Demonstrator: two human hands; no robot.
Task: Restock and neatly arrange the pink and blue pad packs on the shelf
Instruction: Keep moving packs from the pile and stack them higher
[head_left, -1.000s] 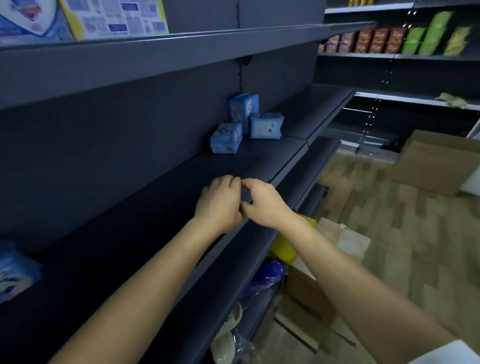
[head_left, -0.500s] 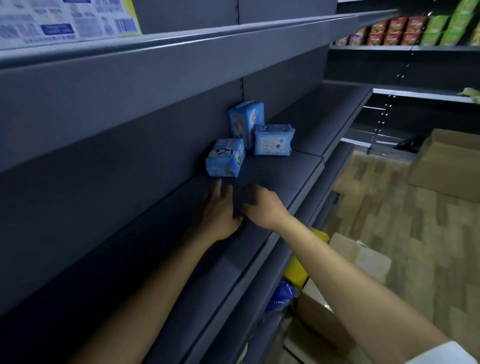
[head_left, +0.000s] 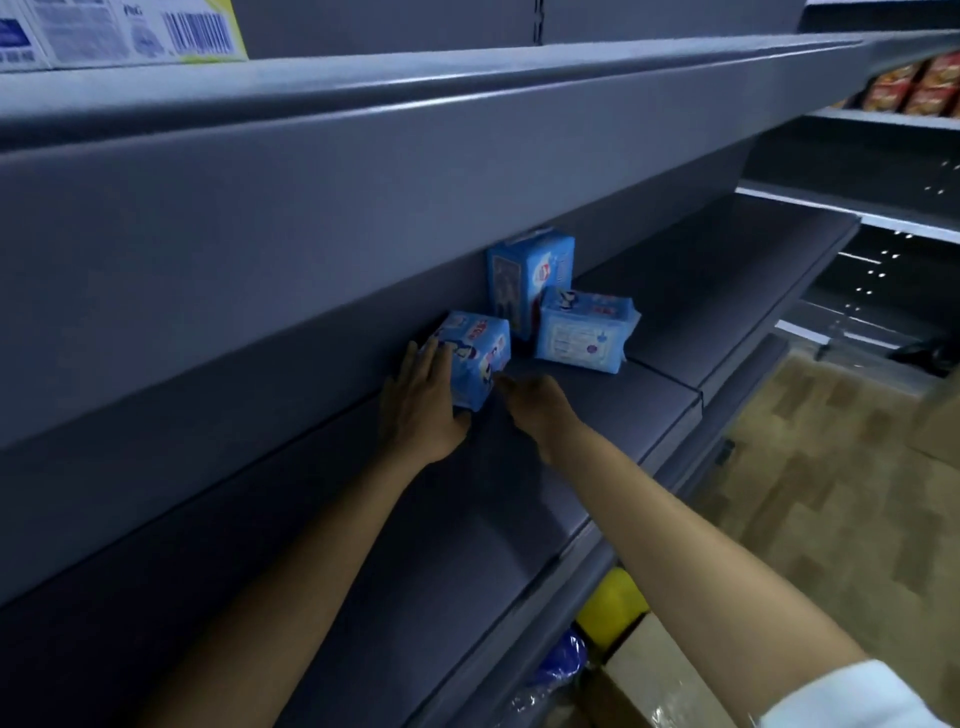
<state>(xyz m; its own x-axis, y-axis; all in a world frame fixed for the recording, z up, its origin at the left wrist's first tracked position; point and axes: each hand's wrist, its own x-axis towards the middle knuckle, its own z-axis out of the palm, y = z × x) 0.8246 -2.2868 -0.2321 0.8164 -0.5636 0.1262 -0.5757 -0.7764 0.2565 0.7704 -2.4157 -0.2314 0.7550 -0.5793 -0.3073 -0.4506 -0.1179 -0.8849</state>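
**Hands closing on the nearest blue pack**

From the head view, we see three soft blue plastic pad packs near the back wall of the dark grey metal shelf (head_left: 363, 519). The nearest blue pack (head_left: 475, 358) lies at a skew. Behind it an upright blue pack (head_left: 530, 275) stands against the wall, and a leaning blue pack (head_left: 584, 332) is propped just beside that one. We see no pink packs here.

Our left hand (head_left: 421, 400) lies flat along the nearest pack's left side with straight fingers touching it, gripping nothing. Our right hand (head_left: 535, 402) is loose and holds nothing, its fingertips at the pack's lower right corner. We cannot tell if they touch.

The risk, as we judge it, is a one-sided push. The soft pack could slide right into the leaning pack and tip it, or knock over the upright one.

Half a second ago both hands were on the bare shelf, short of the pack. Now the left has reached it.
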